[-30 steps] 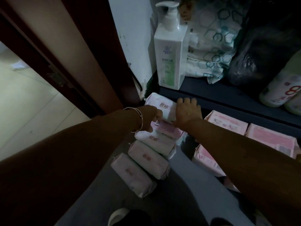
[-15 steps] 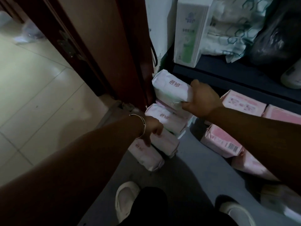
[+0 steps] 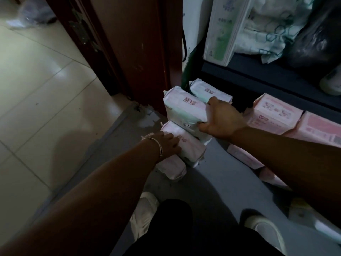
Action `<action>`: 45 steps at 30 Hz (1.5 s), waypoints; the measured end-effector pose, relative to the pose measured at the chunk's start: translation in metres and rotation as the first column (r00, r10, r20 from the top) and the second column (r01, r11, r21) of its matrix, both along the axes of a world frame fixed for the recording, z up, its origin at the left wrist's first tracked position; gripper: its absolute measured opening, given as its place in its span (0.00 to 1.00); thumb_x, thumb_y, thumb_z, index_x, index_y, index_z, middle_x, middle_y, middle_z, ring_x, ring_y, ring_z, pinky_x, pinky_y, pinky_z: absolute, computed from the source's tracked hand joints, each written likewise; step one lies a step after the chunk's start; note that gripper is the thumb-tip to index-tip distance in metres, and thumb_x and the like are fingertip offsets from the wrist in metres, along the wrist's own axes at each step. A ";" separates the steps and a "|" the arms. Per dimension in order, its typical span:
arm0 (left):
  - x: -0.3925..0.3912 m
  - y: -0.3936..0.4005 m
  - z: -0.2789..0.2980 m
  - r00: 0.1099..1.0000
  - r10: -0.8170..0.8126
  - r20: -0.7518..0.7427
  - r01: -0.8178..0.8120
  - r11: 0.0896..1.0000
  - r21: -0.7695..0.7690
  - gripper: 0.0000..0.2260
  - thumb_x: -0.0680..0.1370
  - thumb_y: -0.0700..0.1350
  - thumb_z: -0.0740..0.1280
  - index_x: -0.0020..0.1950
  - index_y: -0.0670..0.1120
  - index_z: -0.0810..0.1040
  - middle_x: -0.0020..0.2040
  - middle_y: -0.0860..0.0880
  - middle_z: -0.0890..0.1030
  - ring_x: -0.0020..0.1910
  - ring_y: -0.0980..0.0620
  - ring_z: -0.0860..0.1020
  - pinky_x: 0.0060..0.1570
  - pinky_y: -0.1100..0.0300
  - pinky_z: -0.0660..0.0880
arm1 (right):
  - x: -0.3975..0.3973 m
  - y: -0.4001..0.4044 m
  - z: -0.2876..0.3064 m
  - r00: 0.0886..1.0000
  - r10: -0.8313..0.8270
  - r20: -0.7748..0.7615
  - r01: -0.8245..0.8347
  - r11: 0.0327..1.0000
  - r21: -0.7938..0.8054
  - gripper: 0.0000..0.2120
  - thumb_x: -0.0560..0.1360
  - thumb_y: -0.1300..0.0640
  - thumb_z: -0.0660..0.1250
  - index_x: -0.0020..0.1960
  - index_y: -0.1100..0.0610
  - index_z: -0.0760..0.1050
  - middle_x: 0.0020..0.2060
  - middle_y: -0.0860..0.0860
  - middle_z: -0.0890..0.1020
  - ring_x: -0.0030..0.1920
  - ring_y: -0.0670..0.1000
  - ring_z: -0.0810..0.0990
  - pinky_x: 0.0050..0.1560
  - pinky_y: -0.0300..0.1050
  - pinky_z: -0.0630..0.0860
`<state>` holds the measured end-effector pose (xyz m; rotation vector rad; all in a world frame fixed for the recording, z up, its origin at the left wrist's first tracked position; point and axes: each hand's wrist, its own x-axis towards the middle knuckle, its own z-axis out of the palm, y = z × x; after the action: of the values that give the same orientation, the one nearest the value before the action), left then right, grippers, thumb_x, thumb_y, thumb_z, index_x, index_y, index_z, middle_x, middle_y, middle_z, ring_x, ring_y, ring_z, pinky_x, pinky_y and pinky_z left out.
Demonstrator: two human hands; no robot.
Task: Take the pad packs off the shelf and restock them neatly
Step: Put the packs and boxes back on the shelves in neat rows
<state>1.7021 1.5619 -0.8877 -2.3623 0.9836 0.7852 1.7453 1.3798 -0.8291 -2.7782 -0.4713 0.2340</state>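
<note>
Pale tiled floor [image 3: 36,93] far left, then the dark red door frame [image 3: 140,52] standing at its edge. My left hand [image 3: 167,145], thin bracelet [image 3: 158,145] at the wrist, lies flat on a white-pink pad pack [image 3: 186,146] on the grey floor [image 3: 212,182], fingers [image 3: 173,140] straight and together, pressing its top, not curled round it. Another pack [image 3: 171,169] lies just below my wrist, partly hidden by the arm. My right hand [image 3: 221,120] grips a lifted pad pack [image 3: 184,108] by its right end, thumb under, fingers over the top, clamped on it; it hangs tilted just above the pack I press. Behind it one more pack [image 3: 208,92] sits against the dark shelf base. Right of my right arm, pink flat packs [image 3: 273,113] lie in a row on the floor below the dark shelf [image 3: 258,71]. On the shelf: white bottle [image 3: 223,28], patterned cloth [image 3: 267,30], black bag [image 3: 317,39]. Bottom edge: my white shoes [image 3: 145,213], dark trousers between.
</note>
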 end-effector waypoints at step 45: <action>0.157 -0.165 0.527 0.886 0.292 0.360 -0.058 0.840 -0.539 0.16 0.69 0.43 0.71 0.55 0.50 0.74 0.42 0.55 0.74 0.44 0.52 0.74 0.49 0.57 0.77 | 0.133 -0.188 0.423 0.859 -0.254 0.444 0.121 0.945 0.304 0.20 0.72 0.52 0.71 0.59 0.60 0.72 0.54 0.56 0.76 0.52 0.56 0.77 0.52 0.51 0.77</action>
<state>1.8596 1.3967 -0.3607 -2.9439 0.8561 0.0138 1.8787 1.1915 -0.4059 -2.5687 -0.3037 -0.5417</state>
